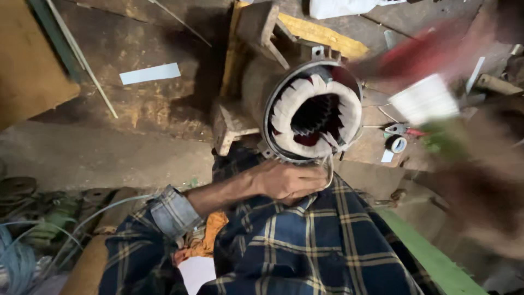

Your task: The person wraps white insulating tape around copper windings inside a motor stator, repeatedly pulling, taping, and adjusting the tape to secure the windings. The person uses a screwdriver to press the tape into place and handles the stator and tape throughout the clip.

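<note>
The left hand point(286, 179) gripped the motor stator point(313, 112) at its lower rim, fingers curled on a white lead. The right hand point(486, 202) was blurred; its fingers' state was unreadable.

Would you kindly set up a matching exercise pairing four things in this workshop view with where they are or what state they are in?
Things:
1. left hand
2. right hand
3. motor stator
4. white strip

Descriptions:
A. flat on the dark bench at upper left
B. blurred at the right edge
C. resting on the stator's lower rim, by a wire
D. open end toward the camera, pale windings around a dark bore

Pairs: 1-C, 2-B, 3-D, 4-A
</note>
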{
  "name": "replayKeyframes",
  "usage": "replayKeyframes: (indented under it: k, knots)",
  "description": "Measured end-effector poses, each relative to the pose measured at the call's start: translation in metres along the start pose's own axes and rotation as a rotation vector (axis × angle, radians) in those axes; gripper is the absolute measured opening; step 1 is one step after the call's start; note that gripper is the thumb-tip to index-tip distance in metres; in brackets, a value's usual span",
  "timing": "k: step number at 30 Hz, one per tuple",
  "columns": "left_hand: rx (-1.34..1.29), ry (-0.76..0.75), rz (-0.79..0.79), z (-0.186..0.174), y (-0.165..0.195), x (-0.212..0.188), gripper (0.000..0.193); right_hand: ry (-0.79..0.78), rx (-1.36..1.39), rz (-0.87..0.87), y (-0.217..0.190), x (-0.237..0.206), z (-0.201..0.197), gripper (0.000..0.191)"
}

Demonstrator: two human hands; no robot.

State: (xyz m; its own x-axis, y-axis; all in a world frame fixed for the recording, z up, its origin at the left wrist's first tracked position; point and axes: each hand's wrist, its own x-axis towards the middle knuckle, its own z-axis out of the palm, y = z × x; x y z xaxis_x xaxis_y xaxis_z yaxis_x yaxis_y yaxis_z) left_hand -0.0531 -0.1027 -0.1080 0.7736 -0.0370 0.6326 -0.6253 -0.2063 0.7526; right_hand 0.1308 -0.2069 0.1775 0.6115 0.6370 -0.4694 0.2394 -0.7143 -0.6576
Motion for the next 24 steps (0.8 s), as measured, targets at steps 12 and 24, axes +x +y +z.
replayKeyframes:
  k: [12,24]
  knots:
    - [-0.107,0.062,-0.031,-0.015,0.012,0.016,0.023,0.09,0.112,-0.017,0.044,-0.008,-0.011,0.034]
    - [0.3,-0.195,0.253,-0.031,0.015,0.001,0.039,0.377,0.609,0.295,0.047,-0.083,0.062,0.027]
